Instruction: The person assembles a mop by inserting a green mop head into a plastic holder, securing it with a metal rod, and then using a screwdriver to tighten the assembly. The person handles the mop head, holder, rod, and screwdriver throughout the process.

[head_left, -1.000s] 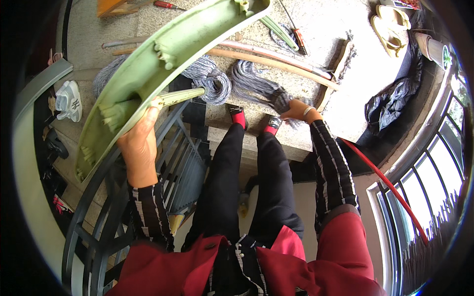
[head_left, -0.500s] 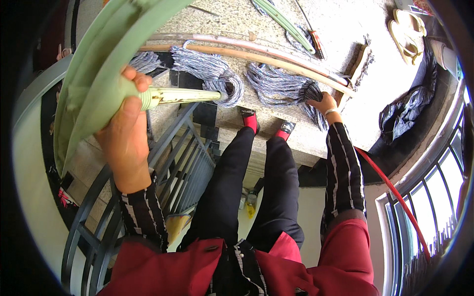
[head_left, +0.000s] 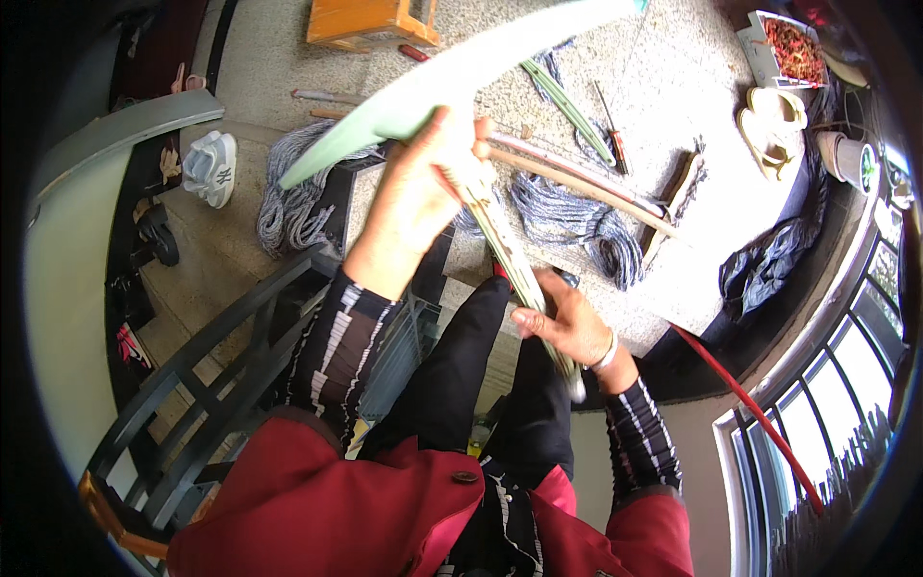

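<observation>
In the head view, the left hand is closed around the neck of a pale green curved piece, its forearm slanting up and to the right. The piece is raised over the stone floor, its streaked shaft sloping down toward the person's right leg. The right hand, back upward and wrist bent, grips the shaft's lower part, thumb laid across it.

At the upper right, a white box holds many small reddish pieces. Below it, past a pair of sandals, sits a beige pot, its contents unclear. A crumpled black bag lies nearby; whether it holds anything cannot be told.
</observation>
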### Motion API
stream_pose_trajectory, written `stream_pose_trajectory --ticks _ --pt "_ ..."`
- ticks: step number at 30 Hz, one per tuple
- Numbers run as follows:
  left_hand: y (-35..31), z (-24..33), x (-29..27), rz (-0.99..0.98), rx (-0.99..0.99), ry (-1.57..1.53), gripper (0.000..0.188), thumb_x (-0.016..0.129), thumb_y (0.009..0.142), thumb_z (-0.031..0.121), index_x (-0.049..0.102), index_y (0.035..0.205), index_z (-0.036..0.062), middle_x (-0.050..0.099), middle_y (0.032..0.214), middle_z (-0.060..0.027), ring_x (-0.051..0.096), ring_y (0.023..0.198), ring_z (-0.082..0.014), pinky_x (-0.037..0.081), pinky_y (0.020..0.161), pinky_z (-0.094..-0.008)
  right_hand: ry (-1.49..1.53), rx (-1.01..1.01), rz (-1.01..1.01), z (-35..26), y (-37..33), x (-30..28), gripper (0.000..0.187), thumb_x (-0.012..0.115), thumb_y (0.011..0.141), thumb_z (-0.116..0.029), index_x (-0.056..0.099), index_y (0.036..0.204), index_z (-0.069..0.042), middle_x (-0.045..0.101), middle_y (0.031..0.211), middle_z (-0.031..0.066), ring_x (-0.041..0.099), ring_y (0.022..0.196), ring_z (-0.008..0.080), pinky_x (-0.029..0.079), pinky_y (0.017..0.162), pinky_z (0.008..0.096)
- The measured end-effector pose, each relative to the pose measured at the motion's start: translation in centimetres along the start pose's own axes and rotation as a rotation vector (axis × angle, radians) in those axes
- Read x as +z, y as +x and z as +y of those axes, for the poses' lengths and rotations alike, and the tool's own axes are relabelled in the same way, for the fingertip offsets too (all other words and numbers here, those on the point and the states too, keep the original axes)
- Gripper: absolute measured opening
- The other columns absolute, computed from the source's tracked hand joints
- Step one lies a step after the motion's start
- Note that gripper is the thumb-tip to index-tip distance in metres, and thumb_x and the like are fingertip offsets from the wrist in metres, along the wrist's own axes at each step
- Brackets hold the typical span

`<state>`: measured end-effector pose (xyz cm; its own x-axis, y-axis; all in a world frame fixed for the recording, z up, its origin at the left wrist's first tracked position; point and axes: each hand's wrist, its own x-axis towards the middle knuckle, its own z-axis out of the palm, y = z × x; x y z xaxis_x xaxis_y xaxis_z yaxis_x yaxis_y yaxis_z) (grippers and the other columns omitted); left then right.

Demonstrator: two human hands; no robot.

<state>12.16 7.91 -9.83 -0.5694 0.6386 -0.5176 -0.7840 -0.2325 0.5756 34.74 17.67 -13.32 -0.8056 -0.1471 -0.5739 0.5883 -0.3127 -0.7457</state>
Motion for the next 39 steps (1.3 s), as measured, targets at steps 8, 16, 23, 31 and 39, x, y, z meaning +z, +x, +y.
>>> stream_pose_trajectory --ticks 8,16,23,31,39 --pt "-3.3 -2.0 4.0 -0.172 -0.061 -0.089 0.055 0.067 0.086 0.030 0.045 0.127 -0.0003 0.060 0.106 -0.0162 0.056 0.085 -0.0192 0.048 0.073 -0.0313 0.559 0.177 -0.159 0.9 -6.7 3.0 0.014 0.067 0.087 -0.005 0.058 0.098 -0.006 0.054 0.065 -0.0021 0.045 0.049 0.0052 0.038 0.045 0.0205" --pt "-3.2 -2.6 5.8 -0.027 0.036 -0.017 0.033 0.064 0.085 0.017 0.053 0.109 -0.0036 0.059 0.088 -0.0105 0.052 0.071 -0.0127 0.044 0.064 -0.0256 0.729 0.231 -0.129 -1.6 -9.6 4.5 0.015 0.062 0.089 -0.004 0.048 0.086 -0.006 0.046 0.060 -0.0023 0.041 0.043 0.0056 0.031 0.039 0.0215" --pt "-2.8 -2.6 6.9 -0.058 0.124 0.017 0.034 0.067 0.083 0.018 0.054 0.106 -0.0036 0.059 0.087 -0.0111 0.053 0.068 -0.0120 0.044 0.062 -0.0255 0.455 0.243 0.054 -3.2 -9.2 4.6 0.012 0.063 0.087 -0.005 0.052 0.091 -0.005 0.047 0.059 -0.0020 0.043 0.043 0.0065 0.031 0.039 0.0207" --pt "-4.5 -3.0 6.2 -0.282 0.021 -0.133 0.045 0.069 0.077 0.030 0.054 0.104 -0.0020 0.055 0.078 -0.0051 0.050 0.061 -0.0098 0.041 0.058 -0.0244 0.665 0.183 -0.198 -1.6 -10.4 4.6 0.015 0.063 0.085 0.001 0.055 0.096 -0.004 0.051 0.063 -0.0001 0.045 0.047 0.0067 0.033 0.041 0.0203" --pt "-8.3 -2.4 8.5 -0.562 -0.145 0.338 0.047 0.069 0.080 0.012 0.052 0.123 0.0024 0.063 0.104 -0.0071 0.061 0.091 -0.0144 0.051 0.079 -0.0300 -0.058 0.011 0.134 4.6 -7.8 0.4 0.029 0.070 0.075 -0.007 0.063 0.104 -0.002 0.068 0.087 0.0060 0.063 0.077 0.0134 0.051 0.073 0.0283"
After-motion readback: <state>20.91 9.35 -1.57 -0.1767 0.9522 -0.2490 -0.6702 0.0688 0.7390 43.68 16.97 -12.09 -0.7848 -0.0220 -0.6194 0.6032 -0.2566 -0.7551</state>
